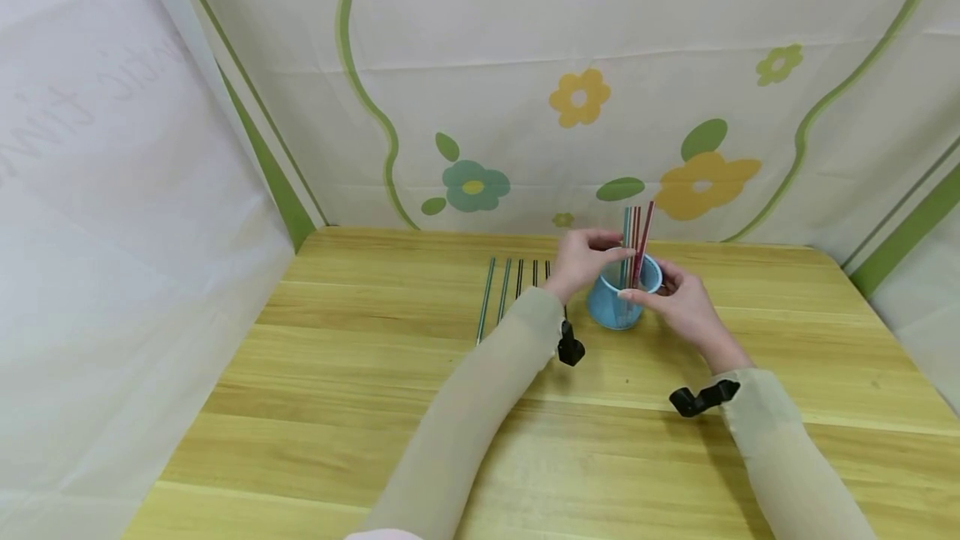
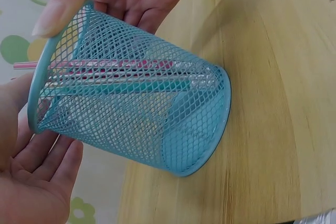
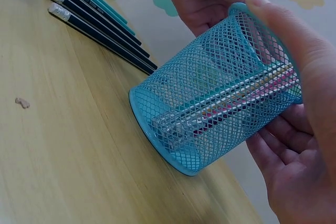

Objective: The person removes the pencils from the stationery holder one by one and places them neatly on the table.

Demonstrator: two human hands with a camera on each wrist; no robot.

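Note:
A light blue mesh pen cup (image 1: pixel 615 311) stands upright on the table, holding several teal, red and pink pencils (image 1: pixel 636 232). Through the mesh in the right wrist view, their eraser ends show near the bottom. My right hand (image 1: pixel 686 307) grips the cup's rim from the right, its thumb (image 3: pixel 278 22) over the edge. From the left, my left hand (image 1: pixel 581 261) pinches the standing pencils just above the rim, thumb across them. Its other fingers (image 2: pixel 47 158) stretch beside the cup in the left wrist view. One pink pencil leans to the right.
Left of the cup lie teal pencils (image 1: pixel 487 298) and black pencils (image 3: pixel 100 30) in a spaced row, partly hidden by my left arm. A small crumb (image 3: pixel 22 102) is on the wooden table (image 1: pixel 337 407). A flowered cloth (image 1: pixel 510 107) hangs behind the table's back edge.

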